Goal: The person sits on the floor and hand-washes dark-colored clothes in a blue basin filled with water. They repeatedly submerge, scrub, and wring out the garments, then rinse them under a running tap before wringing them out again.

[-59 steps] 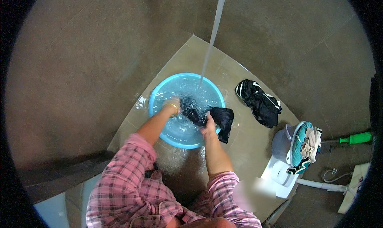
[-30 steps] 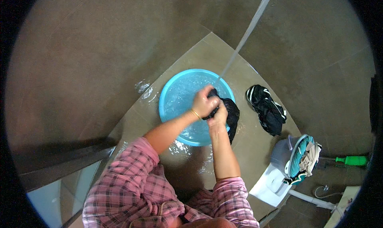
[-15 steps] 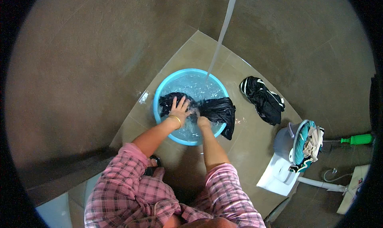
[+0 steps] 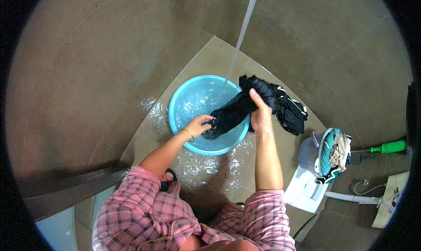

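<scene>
Your right hand (image 4: 262, 112) was clamped on the bunched upper part of the black cloth (image 4: 234, 112), thumb laid over it, the other fingers mostly hidden beneath. From that grip the cloth sloped leftward, crossing the rim of the blue basin (image 4: 172, 115), so its lower end met the water beside your left fingertips. Your left hand (image 4: 200, 126) had thumb and fingers parted at that end; whether they pinched a fold, you could not tell from this view. Beyond both sets of fingers, a water stream (image 4: 241, 44) fell into the basin. Just right of your right fingers, a striped black garment (image 4: 293, 117) lay on the floor, partly covered by the bunch.

Soaked cloth was likely heavy and slippery, so a thick bunch under the right thumb seemed sound. The left fingers would have done best gathering a full fold, keeping the cloth low over the basin and clear of the garment.
</scene>
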The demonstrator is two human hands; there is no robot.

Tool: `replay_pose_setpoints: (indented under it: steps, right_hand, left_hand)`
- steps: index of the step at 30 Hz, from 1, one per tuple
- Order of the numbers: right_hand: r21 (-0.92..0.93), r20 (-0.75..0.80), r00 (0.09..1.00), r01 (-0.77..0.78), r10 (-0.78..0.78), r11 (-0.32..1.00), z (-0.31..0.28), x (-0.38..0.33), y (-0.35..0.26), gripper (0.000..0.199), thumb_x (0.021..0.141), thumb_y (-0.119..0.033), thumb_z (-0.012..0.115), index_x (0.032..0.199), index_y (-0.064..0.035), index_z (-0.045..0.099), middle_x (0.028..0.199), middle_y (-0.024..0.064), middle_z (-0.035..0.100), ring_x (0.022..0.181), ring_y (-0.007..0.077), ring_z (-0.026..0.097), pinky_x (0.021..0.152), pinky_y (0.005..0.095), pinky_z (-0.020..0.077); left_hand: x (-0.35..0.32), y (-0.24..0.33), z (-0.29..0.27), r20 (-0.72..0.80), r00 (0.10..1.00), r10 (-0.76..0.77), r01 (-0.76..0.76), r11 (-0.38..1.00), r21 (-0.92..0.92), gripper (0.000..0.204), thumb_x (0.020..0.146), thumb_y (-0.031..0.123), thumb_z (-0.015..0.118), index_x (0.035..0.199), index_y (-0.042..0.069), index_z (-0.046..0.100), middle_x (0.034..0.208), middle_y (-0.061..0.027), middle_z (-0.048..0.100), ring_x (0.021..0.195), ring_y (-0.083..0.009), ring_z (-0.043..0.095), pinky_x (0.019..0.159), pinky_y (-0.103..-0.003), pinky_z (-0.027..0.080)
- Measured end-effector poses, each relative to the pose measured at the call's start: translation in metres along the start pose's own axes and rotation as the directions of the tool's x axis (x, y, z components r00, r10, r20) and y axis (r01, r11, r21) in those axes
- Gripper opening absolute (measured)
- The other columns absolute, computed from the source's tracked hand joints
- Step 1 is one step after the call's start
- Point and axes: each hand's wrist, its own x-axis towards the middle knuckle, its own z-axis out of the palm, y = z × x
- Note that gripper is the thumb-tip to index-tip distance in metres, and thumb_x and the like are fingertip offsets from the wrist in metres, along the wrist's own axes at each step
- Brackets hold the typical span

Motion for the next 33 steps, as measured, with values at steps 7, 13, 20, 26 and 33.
replay_pose_setpoints:
  steps: [7, 13, 20, 26, 33]
  right_hand:
    - [-0.419, 0.422, 0.905, 0.251, -0.058, 0.873, 0.058, -0.052, -0.086, 0.027, 0.072, -0.013, 0.077, 0.095, -0.0041, 0.065, 0.092, 0.0041, 0.066, 0.085, 0.0147, 0.061, 0.079, 0.0294, 0.0484]
    - [-0.794, 0.608, 0.675, 0.524, 0.418, 0.309, 0.062, -0.078, -0.009, 0.05, 0.069, -0.035, 0.076, 0.107, -0.0061, 0.061, 0.094, 0.0154, 0.065, 0.087, 0.0306, 0.062, 0.083, 0.0368, 0.0481]
    - [-0.752, 0.643, 0.599, 0.378, 0.477, 0.54, 0.016, -0.085, -0.003, 0.071, 0.074, -0.042, 0.073, 0.13, -0.006, 0.048, 0.129, 0.0212, 0.05, 0.122, 0.0327, 0.046, 0.103, 0.0374, 0.0341]
    - [-0.503, -0.281, 0.877, -0.481, 0.391, 0.718, -0.092, -0.104, 0.061, 0.043, 0.08, -0.028, 0.071, 0.108, 0.0007, 0.055, 0.093, 0.0093, 0.059, 0.087, 0.0234, 0.057, 0.075, 0.0377, 0.049]
    - [0.09, -0.237, 0.6, -0.77, 0.764, 0.632, -0.097, -0.13, 0.158, 0.041, 0.079, -0.026, 0.072, 0.109, -0.0059, 0.053, 0.093, 0.007, 0.059, 0.076, 0.0169, 0.058, 0.069, 0.0298, 0.0536]
  left_hand:
    - [-0.032, 0.122, -0.024, -0.068, 0.994, 0.087, -0.106, 0.919, -0.379, 0.041, 0.091, 0.029, 0.056, 0.122, 0.002, 0.053, 0.123, -0.0088, 0.056, 0.114, -0.0191, 0.051, 0.099, -0.035, 0.039]
    - [-0.089, 0.133, -0.024, 0.393, 0.914, 0.102, 0.222, 0.684, -0.695, 0.083, 0.078, 0.045, 0.07, 0.14, 0.005, 0.032, 0.136, -0.0078, 0.045, 0.123, -0.0216, 0.045, 0.103, -0.037, 0.037]
    - [-0.107, 0.157, -0.011, 0.113, 0.976, 0.187, -0.039, 0.659, -0.751, 0.091, 0.069, 0.035, 0.077, 0.14, 0.003, 0.03, 0.141, -0.0144, 0.041, 0.132, -0.0279, 0.036, 0.112, -0.04, 0.025]
    - [-0.147, 0.206, -0.07, -0.391, 0.845, 0.364, -0.493, 0.249, -0.834, 0.082, 0.08, 0.035, 0.069, 0.144, 0.011, 0.023, 0.137, -0.007, 0.044, 0.132, -0.0305, 0.032, 0.112, -0.051, 0.022]
    - [-0.187, 0.243, -0.08, -0.507, 0.71, 0.489, -0.651, 0.181, -0.737, 0.074, 0.087, 0.025, 0.063, 0.146, 0.016, 0.019, 0.107, -0.0035, 0.045, 0.112, -0.0254, 0.039, 0.105, -0.047, 0.028]
